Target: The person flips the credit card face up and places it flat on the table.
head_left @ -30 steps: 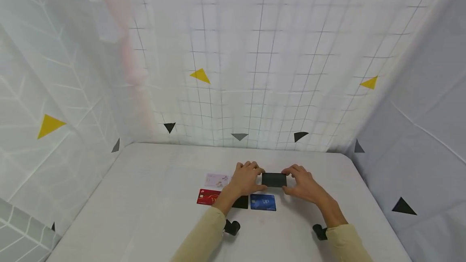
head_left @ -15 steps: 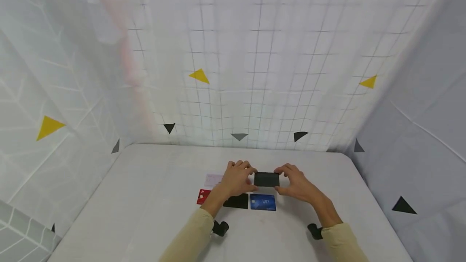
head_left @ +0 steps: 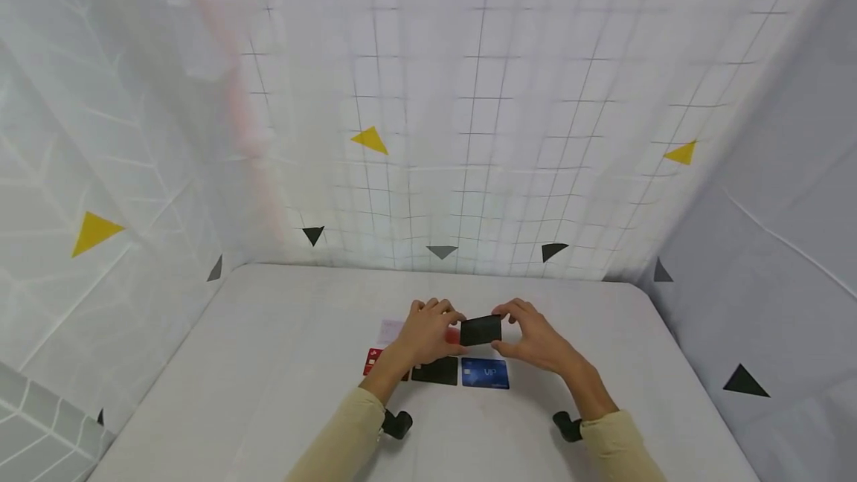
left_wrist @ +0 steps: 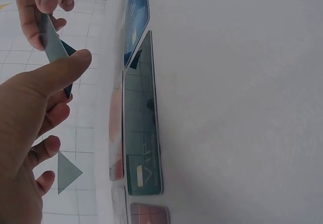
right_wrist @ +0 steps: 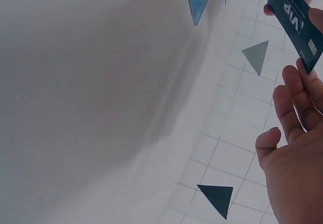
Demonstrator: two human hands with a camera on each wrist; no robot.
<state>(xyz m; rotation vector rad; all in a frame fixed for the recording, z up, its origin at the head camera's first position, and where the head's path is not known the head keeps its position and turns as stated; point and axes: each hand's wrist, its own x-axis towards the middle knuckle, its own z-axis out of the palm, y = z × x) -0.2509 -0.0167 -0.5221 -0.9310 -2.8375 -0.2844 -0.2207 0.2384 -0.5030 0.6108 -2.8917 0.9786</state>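
Raised above the table, a dark VIP card (head_left: 480,330) is pinched between both hands, its right end slightly higher in the head view. My left hand (head_left: 425,332) grips its left edge between thumb and fingers. At the opposite edge my right hand (head_left: 532,333) holds it the same way. White VIP lettering and a small chip show on this card (right_wrist: 292,17) in the right wrist view. Below lie a black card (head_left: 435,370) and a blue VIP card (head_left: 485,373). A reddish card (left_wrist: 116,128) lies beside the black one, mostly hidden by my left hand in the head view.
Further left on the white table (head_left: 281,363) lie a pale pink card (head_left: 391,331) and a red card (head_left: 372,360), both partly covered by my left arm. A white gridded curtain (head_left: 428,169) hangs behind the table. Dark devices (head_left: 396,424) sit at both wrists.
Both hands have moved left together with the dark card, from above the blue card toward the black one. The card has gone from level to slightly tilted.
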